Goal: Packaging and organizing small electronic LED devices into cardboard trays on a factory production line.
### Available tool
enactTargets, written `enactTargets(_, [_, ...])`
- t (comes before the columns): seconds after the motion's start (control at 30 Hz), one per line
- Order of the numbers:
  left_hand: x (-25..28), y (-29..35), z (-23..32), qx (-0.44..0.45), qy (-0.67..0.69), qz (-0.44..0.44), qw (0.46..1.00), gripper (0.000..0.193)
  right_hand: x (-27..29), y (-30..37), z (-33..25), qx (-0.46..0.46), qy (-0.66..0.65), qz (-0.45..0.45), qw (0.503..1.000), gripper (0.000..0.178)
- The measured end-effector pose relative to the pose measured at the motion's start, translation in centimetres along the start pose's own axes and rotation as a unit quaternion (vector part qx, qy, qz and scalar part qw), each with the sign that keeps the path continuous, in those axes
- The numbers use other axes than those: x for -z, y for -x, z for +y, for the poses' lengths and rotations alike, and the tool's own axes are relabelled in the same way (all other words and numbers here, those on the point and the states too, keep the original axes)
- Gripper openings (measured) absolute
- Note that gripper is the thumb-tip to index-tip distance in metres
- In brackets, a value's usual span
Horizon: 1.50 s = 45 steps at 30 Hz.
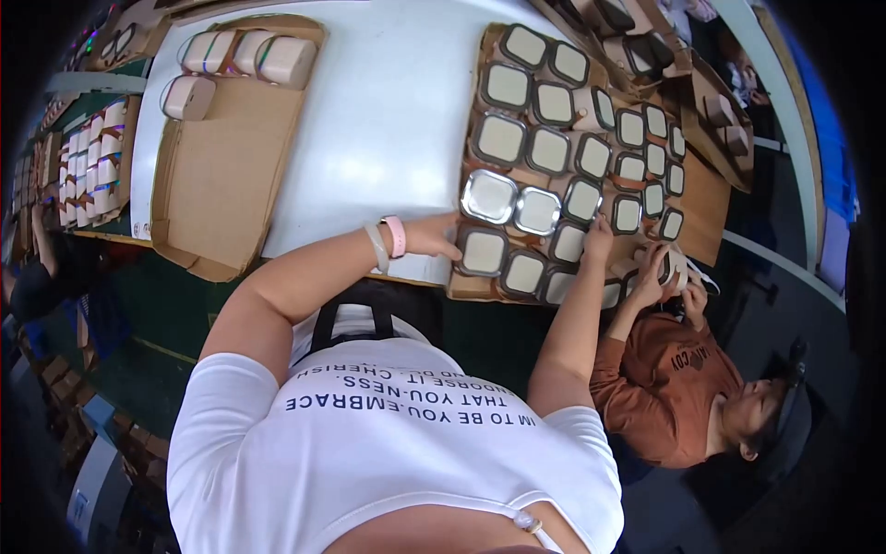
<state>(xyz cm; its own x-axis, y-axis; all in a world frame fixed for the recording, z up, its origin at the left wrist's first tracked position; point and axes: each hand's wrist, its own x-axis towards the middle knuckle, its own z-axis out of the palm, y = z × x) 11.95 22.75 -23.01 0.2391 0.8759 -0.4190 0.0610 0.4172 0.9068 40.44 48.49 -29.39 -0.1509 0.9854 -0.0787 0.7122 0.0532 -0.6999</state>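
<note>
My left hand (432, 236) reaches the left side of a large cardboard tray (466, 148), thumb and fingers apart. Its fingertips press beside a rounded-square case with a bright silver rim (489, 197). My right hand (598, 240) is among the cases, fingertips at the right end of that same row, by a dark-rimmed case (583, 199). Between my hands lies a second silver-rimmed case (537, 211). The hands appear to grip this row from its two ends; the fingertips are partly hidden. Cream panels fill the cases' upper faces.
At the left of the white table (378, 102) lies another cardboard tray (221, 166), with several pink cases (277, 60) at its far end. To my right, a co-worker in a brown top (669, 388) handles a case (676, 268). More filled trays stand far left and far right.
</note>
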Motion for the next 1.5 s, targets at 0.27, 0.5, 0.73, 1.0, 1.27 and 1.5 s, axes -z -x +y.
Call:
enactTargets(0.27, [7.2, 11.1, -6.8, -0.074, -0.196, 0.42, 0.883, 0.067, -1.8, 7.3, -10.8, 0.133, 0.063, 0.165, 0.975, 0.026])
enactTargets(0.5, [16.3, 32.0, -14.3, 0.271, -0.336, 0.728, 0.533, 0.081, -17.0, 19.9, -23.7, 0.285, 0.005, -0.314, 0.906, 0.034])
enactTargets(0.73, [18.7, 40.1, -19.6, 0.36, -0.174, 0.582, 0.708, 0.051, -29.2, 30.8, -30.3, -0.051, -0.06, -0.419, 0.904, 0.081])
enactTargets(1.0, [12.5, 33.6, -20.3, 0.124, -0.1, 0.457, 0.875, 0.059, -24.9, 27.7, -26.1, 0.126, 0.236, -0.295, 0.917, 0.039])
enactTargets(1.27, [10.6, 24.9, -17.2, 0.011, -0.178, 0.31, 0.934, 0.052, -16.8, 22.7, -23.5, 0.092, 0.333, -0.224, 0.911, 0.032])
enactTargets(1.5, [11.1, 18.1, -9.3, 0.063, -0.287, 0.199, 0.935, 0.027, -11.6, 24.8, -13.3, 0.147, 0.346, -0.255, 0.891, 0.037])
